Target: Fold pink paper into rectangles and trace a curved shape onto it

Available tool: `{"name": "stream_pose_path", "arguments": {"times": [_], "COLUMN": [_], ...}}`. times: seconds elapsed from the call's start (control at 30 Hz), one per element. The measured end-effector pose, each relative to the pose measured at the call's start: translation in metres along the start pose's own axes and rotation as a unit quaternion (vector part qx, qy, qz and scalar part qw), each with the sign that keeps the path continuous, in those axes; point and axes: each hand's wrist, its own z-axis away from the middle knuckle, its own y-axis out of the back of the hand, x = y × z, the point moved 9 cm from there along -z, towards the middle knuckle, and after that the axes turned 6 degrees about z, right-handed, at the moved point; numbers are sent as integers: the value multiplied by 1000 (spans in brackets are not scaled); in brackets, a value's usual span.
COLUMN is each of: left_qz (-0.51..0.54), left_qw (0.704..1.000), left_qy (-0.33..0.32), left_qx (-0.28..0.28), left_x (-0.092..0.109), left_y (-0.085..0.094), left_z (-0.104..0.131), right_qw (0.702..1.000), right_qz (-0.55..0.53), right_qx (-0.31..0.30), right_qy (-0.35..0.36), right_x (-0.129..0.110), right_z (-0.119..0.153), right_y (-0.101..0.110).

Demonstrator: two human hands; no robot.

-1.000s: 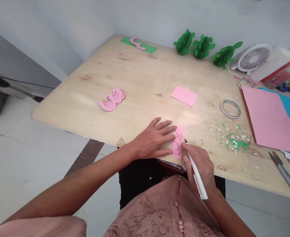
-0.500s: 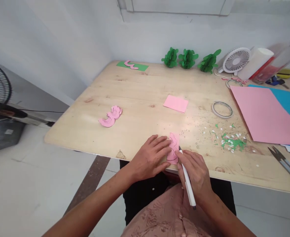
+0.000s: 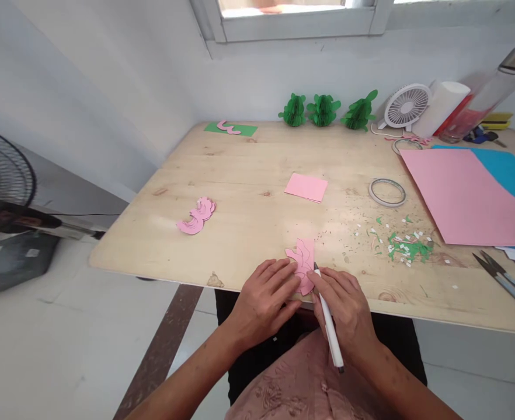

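Note:
Near the table's front edge lies a small pink paper strip [image 3: 309, 252] with curved dark lines drawn on it. A wavy pink paper cutout [image 3: 291, 254] overlaps its left side, partly under my left fingers. My left hand [image 3: 268, 297] rests palm down with fingers stretched out, their tips touching the pink paper. In my right hand [image 3: 344, 300] is a white pen [image 3: 331, 335], its dark tip pointing up at the strip's right edge. My right fingertips also touch the strip. The lower part of the cutout is hidden by my left fingers.
Stacked pink cutouts [image 3: 196, 216] lie at left, a folded pink paper [image 3: 306, 188] at centre. Rightward are a tape roll [image 3: 388, 203], paper scraps [image 3: 409, 249], large pink sheet [image 3: 467, 198] and scissors [image 3: 505, 283]. Green paper trees [image 3: 323, 111] and a small fan [image 3: 407, 107] stand behind.
The wavy cutout now sticks out to the left of the strip, where before it was not seen apart from it. My view has tilted up, showing more window. The pen stays in my right hand.

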Motion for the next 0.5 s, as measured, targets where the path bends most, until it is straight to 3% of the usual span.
{"name": "stream_pose_path", "arguments": {"times": [0.3,0.5], "left_qz": [5,10], "left_qw": [1000,999], "left_qy": [8,24], "left_qx": [25,38], "left_x": [7,4], "left_y": [-8,-4], "left_z": [-2,6], "right_qw": [1000,999], "right_qz": [-13,-12], "right_qx": [14,4], "right_qy": [-19,-30], "right_x": [2,1], "right_z": [1,-2], "right_y": [7,8]}}
